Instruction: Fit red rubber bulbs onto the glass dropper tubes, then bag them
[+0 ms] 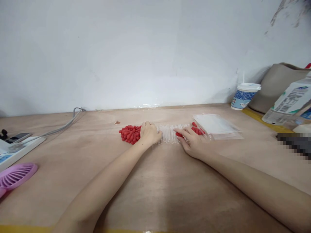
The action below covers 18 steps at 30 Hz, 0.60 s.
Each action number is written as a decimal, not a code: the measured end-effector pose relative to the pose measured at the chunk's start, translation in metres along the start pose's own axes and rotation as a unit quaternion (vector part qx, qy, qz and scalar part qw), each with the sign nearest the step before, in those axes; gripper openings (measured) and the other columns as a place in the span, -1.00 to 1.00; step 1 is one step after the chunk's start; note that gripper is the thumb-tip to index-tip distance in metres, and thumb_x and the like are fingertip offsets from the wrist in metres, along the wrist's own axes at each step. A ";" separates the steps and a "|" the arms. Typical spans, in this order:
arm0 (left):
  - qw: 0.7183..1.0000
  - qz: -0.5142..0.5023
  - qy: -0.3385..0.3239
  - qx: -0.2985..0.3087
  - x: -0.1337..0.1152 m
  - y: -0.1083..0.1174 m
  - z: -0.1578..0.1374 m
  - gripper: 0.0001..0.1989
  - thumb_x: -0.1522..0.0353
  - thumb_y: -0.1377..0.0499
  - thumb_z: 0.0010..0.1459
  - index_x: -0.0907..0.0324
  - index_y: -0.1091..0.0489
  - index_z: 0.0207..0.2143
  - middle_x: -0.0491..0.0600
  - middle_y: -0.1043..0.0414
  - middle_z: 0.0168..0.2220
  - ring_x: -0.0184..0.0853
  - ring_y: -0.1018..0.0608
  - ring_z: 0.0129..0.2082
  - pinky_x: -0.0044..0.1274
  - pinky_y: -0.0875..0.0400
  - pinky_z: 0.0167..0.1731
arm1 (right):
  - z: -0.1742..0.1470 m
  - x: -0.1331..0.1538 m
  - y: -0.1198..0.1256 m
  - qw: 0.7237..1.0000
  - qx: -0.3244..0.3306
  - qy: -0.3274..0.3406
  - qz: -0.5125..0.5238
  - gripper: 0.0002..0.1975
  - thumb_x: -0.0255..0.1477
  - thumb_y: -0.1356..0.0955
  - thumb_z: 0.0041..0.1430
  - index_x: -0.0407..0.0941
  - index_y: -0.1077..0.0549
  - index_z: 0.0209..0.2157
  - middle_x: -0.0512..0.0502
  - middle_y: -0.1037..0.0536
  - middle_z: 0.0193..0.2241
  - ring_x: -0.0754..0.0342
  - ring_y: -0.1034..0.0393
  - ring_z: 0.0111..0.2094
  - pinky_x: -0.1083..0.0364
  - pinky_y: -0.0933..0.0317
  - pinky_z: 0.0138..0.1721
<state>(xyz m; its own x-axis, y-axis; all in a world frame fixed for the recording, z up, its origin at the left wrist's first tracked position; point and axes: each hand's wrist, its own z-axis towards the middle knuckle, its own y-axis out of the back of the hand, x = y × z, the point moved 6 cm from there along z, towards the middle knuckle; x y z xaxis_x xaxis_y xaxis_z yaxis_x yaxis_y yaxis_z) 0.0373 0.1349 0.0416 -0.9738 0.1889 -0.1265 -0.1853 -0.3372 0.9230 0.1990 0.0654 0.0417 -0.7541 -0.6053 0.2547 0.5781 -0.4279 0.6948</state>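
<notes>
A pile of red rubber dropper bulbs lies in the middle of the table, left of a row of thin clear dropper tubes. My left hand rests between the two, its fingers curled down and its thumb over the tubes' left end. What those fingers hold, if anything, is hidden. At the right end of the row, my right hand has a red dropper bulb between its fingers. Just beyond that hand lie several more red bulbs with clear tubes attached.
Clear plastic bags lie flat to the right. Further right stand a blue paper cup, a grey bin-like container and a labelled plastic bottle. On the left are a pink fan, a white power strip and a grey cable.
</notes>
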 end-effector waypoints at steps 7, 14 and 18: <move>0.999 0.044 0.015 0.020 -0.002 -0.001 0.002 -0.76 0.31 -0.09 -0.07 0.33 -0.42 -0.56 0.26 -0.40 -0.41 0.03 -0.41 -0.25 -0.29 -0.29 -0.31 | -0.002 0.004 0.007 1.000 -0.014 0.010 0.008 -0.79 -0.47 -0.21 0.14 -0.07 -0.40 -0.21 -0.11 -0.46 -0.39 0.05 -0.32 -0.39 0.08 -0.21 -0.36; 0.999 0.021 -0.033 -0.018 -0.008 0.009 -0.001 -0.79 0.34 -0.04 0.02 0.26 -0.37 -0.55 0.16 -0.38 -0.42 -0.09 -0.40 -0.27 -0.33 -0.31 -0.32 | -0.006 -0.010 0.002 0.987 -0.038 -0.072 0.141 -0.95 -0.41 -0.27 0.07 -0.08 -0.31 -0.39 -0.02 -0.42 -0.51 0.11 -0.32 -0.49 0.11 -0.22 -0.43; 0.978 -0.106 -0.170 -0.058 -0.014 0.022 -0.026 -0.85 0.41 0.06 0.15 0.26 -0.27 -0.34 0.08 -0.36 -0.35 -0.25 -0.41 -0.34 -0.42 -0.34 -0.34 | -0.009 -0.015 -0.006 0.976 -0.024 -0.075 0.202 -0.84 -0.39 -0.30 0.05 -0.08 -0.24 -0.54 -0.03 -0.45 -0.44 0.10 -0.35 -0.42 0.08 -0.26 -0.36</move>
<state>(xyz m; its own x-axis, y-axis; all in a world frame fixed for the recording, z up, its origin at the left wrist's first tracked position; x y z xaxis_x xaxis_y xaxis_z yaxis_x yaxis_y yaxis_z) 0.0429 0.1004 0.0544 -0.8156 0.5549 -0.1640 -0.4108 -0.3557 0.8395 0.2094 0.0707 0.0277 -0.4964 -0.6277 0.5996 0.8492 -0.2080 0.4853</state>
